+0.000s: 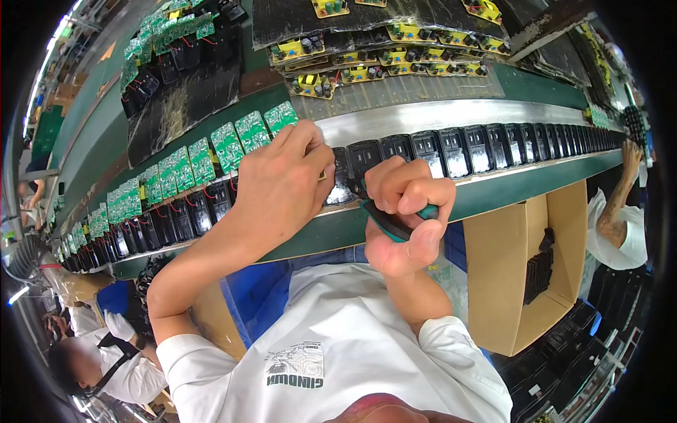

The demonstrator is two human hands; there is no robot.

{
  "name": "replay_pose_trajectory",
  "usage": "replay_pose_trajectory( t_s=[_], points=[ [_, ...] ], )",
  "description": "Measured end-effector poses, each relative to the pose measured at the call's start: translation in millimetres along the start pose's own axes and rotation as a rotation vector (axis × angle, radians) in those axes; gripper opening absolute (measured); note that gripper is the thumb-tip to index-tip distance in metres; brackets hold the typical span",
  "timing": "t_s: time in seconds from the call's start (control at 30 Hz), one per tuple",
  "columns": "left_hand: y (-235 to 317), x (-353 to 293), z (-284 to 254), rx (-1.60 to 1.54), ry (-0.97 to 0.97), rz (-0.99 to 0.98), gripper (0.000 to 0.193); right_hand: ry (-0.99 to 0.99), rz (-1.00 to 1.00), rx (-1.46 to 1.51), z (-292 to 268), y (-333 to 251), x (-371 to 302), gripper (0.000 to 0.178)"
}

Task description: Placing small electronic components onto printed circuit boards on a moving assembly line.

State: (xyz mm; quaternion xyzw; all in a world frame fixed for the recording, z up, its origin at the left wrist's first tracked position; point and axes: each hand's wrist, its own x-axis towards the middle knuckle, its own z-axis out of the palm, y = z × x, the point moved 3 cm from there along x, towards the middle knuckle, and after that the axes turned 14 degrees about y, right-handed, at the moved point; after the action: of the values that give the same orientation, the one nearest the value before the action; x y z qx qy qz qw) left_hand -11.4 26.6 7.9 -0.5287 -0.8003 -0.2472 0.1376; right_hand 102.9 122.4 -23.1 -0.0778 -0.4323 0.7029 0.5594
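Observation:
My right hand (412, 211) is wrapped round pliers (386, 223) with teal and black handles. Their dark jaws point left, over the row of black plastic housings (456, 154). Just left of them, my left hand (285, 173) is closed above the same row, fingertips pinched together. A small yellowish bit shows at those fingertips, but what it belongs to is hidden. Beside the left hand, green circuit boards (227, 146) stand along the row, with red wires running down to housings (199, 209) there.
Stacked sheets carry yellow boards (405, 53) across the bench. More green boards (166, 32) are heaped at the far left. A cardboard box (497, 271) with black parts stands at the right, below the bench edge. Other people sit on both sides, one person's arm (620, 183) reaching the row's right end.

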Motion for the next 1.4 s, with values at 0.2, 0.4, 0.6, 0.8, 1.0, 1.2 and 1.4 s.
replay_pose_trajectory(
  t_s=[0.2,0.4,0.6,0.8,1.0,1.2,1.4],
  points=[
    [3,6,-3,0.038,-0.043,0.023,0.007,-0.004,-0.014,0.003,-2,1,0,0.036],
    [2,5,0,0.082,-0.075,0.023,0.007,-0.02,-0.006,0.036,-2,3,0,0.036],
    [1,4,3,0.09,-0.081,-0.005,0.008,0.027,0.001,-0.008,10,14,13,0.036],
    [0,3,1,0.097,-0.109,-0.019,0.011,0.037,0.076,-0.069,25,21,25,0.037],
    [1,6,3,0.089,0.008,0.078,0.009,-0.138,0.059,-0.05,20,20,22,0.036],
    [0,22,-7,0.121,-0.115,0.104,0.012,-0.034,0.082,-0.001,20,20,19,0.032],
    [-22,83,3,0.016,-0.143,0.22,0.021,-0.041,0.038,-0.008,14,12,14,0.026]
  ],
)
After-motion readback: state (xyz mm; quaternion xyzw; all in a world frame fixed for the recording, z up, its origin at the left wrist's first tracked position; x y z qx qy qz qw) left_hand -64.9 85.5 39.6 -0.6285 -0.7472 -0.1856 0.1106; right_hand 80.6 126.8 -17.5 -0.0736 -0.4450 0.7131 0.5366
